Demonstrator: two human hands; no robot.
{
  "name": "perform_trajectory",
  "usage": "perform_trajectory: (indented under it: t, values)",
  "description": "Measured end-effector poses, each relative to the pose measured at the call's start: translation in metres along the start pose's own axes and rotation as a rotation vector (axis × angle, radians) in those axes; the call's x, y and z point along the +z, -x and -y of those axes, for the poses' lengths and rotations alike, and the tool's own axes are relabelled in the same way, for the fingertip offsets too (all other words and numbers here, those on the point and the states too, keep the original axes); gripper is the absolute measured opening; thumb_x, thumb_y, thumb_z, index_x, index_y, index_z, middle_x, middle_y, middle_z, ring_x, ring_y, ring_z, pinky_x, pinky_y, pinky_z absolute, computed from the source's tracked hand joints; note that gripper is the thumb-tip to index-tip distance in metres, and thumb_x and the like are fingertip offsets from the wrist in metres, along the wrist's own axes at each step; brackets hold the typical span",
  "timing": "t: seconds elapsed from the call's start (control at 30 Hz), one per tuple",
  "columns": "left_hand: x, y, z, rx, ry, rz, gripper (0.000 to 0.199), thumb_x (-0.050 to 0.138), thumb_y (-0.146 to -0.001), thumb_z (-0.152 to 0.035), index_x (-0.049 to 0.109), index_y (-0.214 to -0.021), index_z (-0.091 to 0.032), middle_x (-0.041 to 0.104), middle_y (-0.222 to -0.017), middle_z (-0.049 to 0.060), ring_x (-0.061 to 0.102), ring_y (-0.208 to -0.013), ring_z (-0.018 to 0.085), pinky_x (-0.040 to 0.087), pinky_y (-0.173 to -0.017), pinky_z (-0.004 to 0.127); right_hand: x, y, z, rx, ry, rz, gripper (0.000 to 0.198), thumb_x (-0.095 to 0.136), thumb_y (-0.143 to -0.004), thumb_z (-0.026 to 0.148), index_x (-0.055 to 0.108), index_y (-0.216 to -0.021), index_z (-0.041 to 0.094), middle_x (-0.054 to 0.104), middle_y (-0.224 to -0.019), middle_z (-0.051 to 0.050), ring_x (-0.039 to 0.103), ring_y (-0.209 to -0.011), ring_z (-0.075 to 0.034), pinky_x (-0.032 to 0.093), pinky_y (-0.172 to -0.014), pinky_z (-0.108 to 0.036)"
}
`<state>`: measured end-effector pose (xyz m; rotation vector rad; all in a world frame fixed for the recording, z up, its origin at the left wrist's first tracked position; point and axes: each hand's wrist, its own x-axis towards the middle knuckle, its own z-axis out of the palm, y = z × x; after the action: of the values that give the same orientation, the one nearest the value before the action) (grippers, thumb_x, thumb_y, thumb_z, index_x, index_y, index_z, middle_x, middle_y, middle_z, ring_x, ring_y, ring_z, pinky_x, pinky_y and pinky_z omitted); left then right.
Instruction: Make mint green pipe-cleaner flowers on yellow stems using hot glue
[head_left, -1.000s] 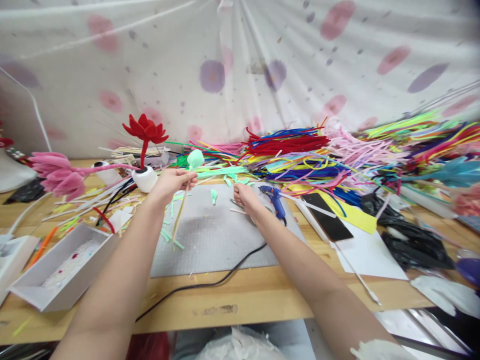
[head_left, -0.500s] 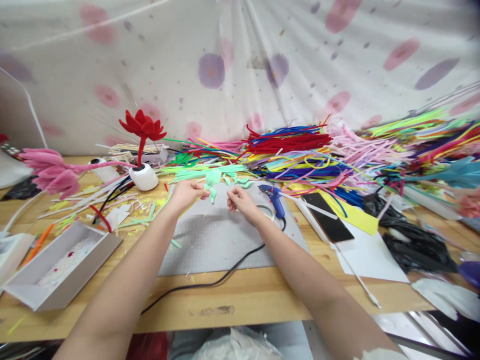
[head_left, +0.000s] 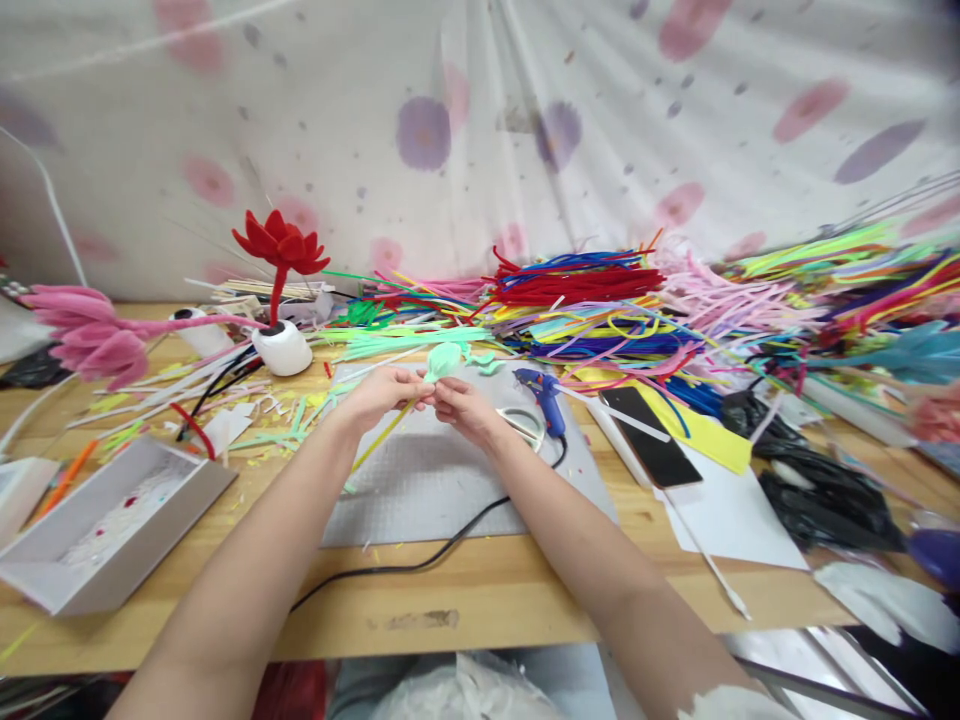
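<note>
My left hand (head_left: pixel 386 393) pinches a mint-green pipe-cleaner flower (head_left: pixel 444 360) near its base, over the grey mat. A yellow stem (head_left: pixel 379 448) slants from the fingers down to the left. Closed beside it, my right hand (head_left: pixel 466 408) has its fingertips at the same base; the exact grip is partly hidden by the fingers. Small mint-green petals (head_left: pixel 484 362) lie just behind the flower. To the right of my right hand rest white-handled scissors (head_left: pixel 523 428) and a blue glue gun (head_left: pixel 550 402).
A black cable (head_left: pixel 420 570) crosses the mat's front. At left stand an open box (head_left: pixel 157 545) and a white pot (head_left: pixel 282 350) with a red flower. Coloured pipe cleaners (head_left: pixel 577 285) heap along the back. A phone (head_left: pixel 651 440) lies at right.
My right hand has moved left to meet my left hand at the flower's base. The flower has turned and shifted slightly right, and its yellow stem now shows clearly.
</note>
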<state>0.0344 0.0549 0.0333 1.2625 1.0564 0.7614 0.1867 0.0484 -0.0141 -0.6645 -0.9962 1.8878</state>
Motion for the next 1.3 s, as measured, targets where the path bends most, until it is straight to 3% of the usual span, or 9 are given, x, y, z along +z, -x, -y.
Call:
perform_trajectory:
  t: [0.17,0.37,0.53,0.7,0.93,1.13,1.3]
  values:
    - [0.0,-0.005,0.005,-0.047,0.117,0.044,0.019,0.076,-0.055,-0.033,0.068,-0.059,-0.016,0.063,-0.058,0.007,0.049,-0.045,0.009,0.035,-0.044,0.021,0.006,-0.01,0.005,-0.005,-0.069,0.009,0.03,0.073,-0.057,0.038,0.057,-0.06,0.014,0.048,-0.051,0.003,0.028,-0.043,-0.002,0.014,-0.038,-0.017]
    - [0.009,-0.006,0.006,-0.029,0.19,0.05,0.023,0.072,-0.062,-0.037,0.066,-0.062,-0.014,0.057,-0.057,0.003,0.045,-0.046,0.007,0.032,-0.044,0.02,0.004,-0.014,0.015,-0.032,-0.077,-0.085,0.026,0.075,-0.055,0.033,0.06,-0.06,0.012,0.031,-0.038,0.009,0.017,-0.036,-0.001,0.008,-0.034,-0.018]
    - [0.015,-0.005,0.008,-0.056,0.25,0.028,0.023,0.072,-0.062,-0.034,0.064,-0.061,-0.013,0.054,-0.057,0.002,0.043,-0.046,0.005,0.03,-0.044,0.019,0.004,-0.011,0.02,-0.012,0.0,-0.138,0.028,0.074,-0.056,0.031,0.055,-0.051,0.012,0.033,-0.038,0.008,0.019,-0.035,-0.001,0.009,-0.033,-0.019]
    - [0.013,-0.005,0.011,-0.068,0.264,0.0,0.02,0.073,-0.061,-0.028,0.065,-0.065,-0.011,0.054,-0.056,0.001,0.043,-0.047,0.004,0.031,-0.045,0.017,0.001,-0.012,0.018,0.064,-0.024,-0.104,0.029,0.075,-0.057,0.033,0.055,-0.055,0.012,0.028,-0.039,0.01,0.017,-0.035,0.0,0.009,-0.033,-0.017]
    - [0.01,-0.004,0.007,-0.221,0.451,0.059,0.018,0.072,-0.062,-0.022,0.061,-0.067,-0.009,0.048,-0.053,-0.002,0.04,-0.044,0.003,0.028,-0.037,0.013,-0.003,-0.019,0.015,0.115,-0.164,-0.007,0.029,0.078,-0.054,0.03,0.06,-0.068,0.012,0.037,-0.046,0.009,0.019,-0.04,0.001,0.011,-0.034,-0.013]
    - [0.02,-0.006,0.008,-0.182,0.524,-0.034,0.014,0.067,-0.069,-0.018,0.058,-0.068,-0.008,0.046,-0.056,-0.003,0.035,-0.04,0.0,0.02,-0.03,0.008,-0.002,-0.023,0.013,0.142,-0.199,-0.104,0.026,0.075,-0.058,0.03,0.058,-0.065,0.012,0.037,-0.043,0.009,0.019,-0.036,0.001,0.009,-0.032,-0.013]
    - [0.018,-0.005,0.007,-0.193,0.68,0.012,0.01,0.051,-0.08,-0.012,0.054,-0.071,-0.009,0.038,-0.054,-0.006,0.027,-0.035,-0.002,0.015,-0.027,0.006,-0.002,-0.02,0.016,0.121,-0.218,-0.035,0.028,0.076,-0.056,0.029,0.056,-0.066,0.013,0.051,-0.055,0.006,0.032,-0.041,0.001,0.015,-0.033,-0.012]
